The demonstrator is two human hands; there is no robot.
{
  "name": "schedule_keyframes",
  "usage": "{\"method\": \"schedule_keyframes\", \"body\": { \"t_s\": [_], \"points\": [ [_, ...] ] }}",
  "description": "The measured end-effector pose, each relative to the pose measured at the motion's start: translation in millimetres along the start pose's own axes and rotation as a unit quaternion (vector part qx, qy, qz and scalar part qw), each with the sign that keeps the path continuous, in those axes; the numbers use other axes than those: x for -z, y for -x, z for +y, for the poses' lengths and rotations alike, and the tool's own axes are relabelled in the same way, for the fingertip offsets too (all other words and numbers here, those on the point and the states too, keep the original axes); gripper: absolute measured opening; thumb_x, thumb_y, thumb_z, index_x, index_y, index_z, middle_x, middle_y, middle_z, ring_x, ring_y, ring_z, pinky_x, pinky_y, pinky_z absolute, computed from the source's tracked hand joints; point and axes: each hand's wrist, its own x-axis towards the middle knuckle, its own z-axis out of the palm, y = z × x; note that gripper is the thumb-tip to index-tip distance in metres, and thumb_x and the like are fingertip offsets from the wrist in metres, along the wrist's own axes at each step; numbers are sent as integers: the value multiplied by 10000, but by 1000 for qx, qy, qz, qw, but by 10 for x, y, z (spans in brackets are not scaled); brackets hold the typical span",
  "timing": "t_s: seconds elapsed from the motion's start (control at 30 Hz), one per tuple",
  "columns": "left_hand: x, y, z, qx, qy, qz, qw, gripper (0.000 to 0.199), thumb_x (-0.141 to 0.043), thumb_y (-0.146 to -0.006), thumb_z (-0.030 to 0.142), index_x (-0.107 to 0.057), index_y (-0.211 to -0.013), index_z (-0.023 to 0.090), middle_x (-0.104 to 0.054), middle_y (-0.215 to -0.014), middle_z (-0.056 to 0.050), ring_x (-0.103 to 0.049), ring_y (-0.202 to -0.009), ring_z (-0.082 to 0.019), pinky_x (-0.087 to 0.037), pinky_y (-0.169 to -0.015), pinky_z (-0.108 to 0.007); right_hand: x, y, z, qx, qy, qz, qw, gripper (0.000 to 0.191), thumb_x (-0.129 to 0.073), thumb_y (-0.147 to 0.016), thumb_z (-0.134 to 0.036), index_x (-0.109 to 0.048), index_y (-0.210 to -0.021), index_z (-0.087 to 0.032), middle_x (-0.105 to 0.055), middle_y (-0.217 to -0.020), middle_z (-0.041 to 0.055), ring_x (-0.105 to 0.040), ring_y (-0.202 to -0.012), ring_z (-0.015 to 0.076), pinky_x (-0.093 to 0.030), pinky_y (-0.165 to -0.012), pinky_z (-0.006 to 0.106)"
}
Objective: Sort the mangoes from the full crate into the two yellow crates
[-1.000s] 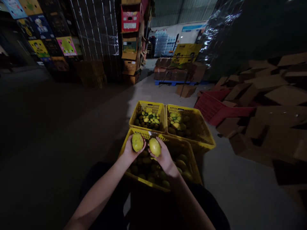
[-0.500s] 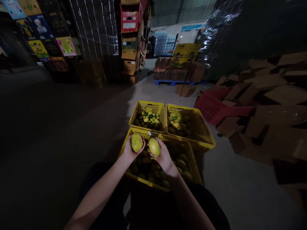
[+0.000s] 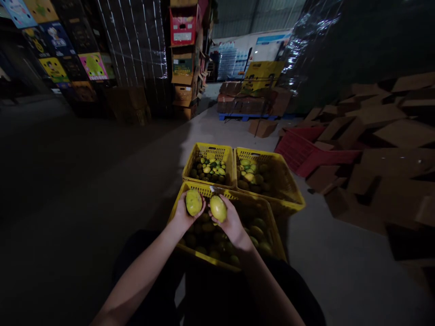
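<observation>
My left hand (image 3: 184,214) is closed round a yellow-green lemon (image 3: 193,202) with small dark spots on its skin. In my right hand (image 3: 233,222) is a smoother, paler yellow lemon (image 3: 218,208) that catches the light. Both hands are raised side by side over the near yellow crate (image 3: 277,231), a small gap between the two fruits. Inside that crate lie many greenish fruits (image 3: 257,232), mostly in shadow and partly hidden by my hands and forearms.
Beyond it stand a left yellow crate (image 3: 190,158) and a right yellow crate (image 3: 288,181), each holding yellow and green fruits. A red crate (image 3: 299,151) and heaped cardboard boxes (image 3: 394,172) lie to the right. Farther back are a blue pallet (image 3: 243,117) and stacked cartons (image 3: 183,63).
</observation>
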Motion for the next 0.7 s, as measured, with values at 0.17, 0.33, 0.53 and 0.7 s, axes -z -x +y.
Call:
{"method": "schedule_keyframes", "body": {
  "t_s": [0.17, 0.33, 0.53, 0.7],
  "points": [
    [-8, 5, 1, 2, 0, 4, 1000, 238, -494, -843, 262, -616, -997, 126, -668, -768, -77, -651, -649, -180, -579, -595, -321, 4, -2, 7, 10, 1, -8, 1000, 173, -560, -824, -341, -566, -765, -178, -640, -580, 13, -544, -366, 121, -357, -292, 189],
    [-19, 11, -1, -2, 0, 4, 1000, 230, -488, -847, 264, -612, -975, 117, -668, -772, -84, -651, -647, -178, -579, -600, -318, -15, 18, 7, 6, 12, -1, 1000, 173, -526, -840, -327, -565, -761, -178, -649, -579, 20, -559, -390, 126, -365, -302, 188],
    [-28, 24, -4, 0, 1, 8, 1000, 237, -491, -842, 254, -613, -1000, 128, -668, -769, -77, -648, -646, -179, -579, -591, -319, -12, 0, 7, -2, 6, 8, 1000, 181, -534, -830, -346, -558, -753, -184, -648, -570, 16, -568, -401, 131, -348, -293, 186],
    [-25, 27, -7, -3, -2, 7, 1000, 229, -494, -841, 258, -610, -985, 122, -666, -774, -81, -650, -657, -180, -579, -605, -321, -22, 5, 9, -5, 6, 11, 1000, 189, -559, -813, -365, -555, -751, -187, -637, -552, 12, -559, -392, 132, -341, -294, 190]
  ]
}}
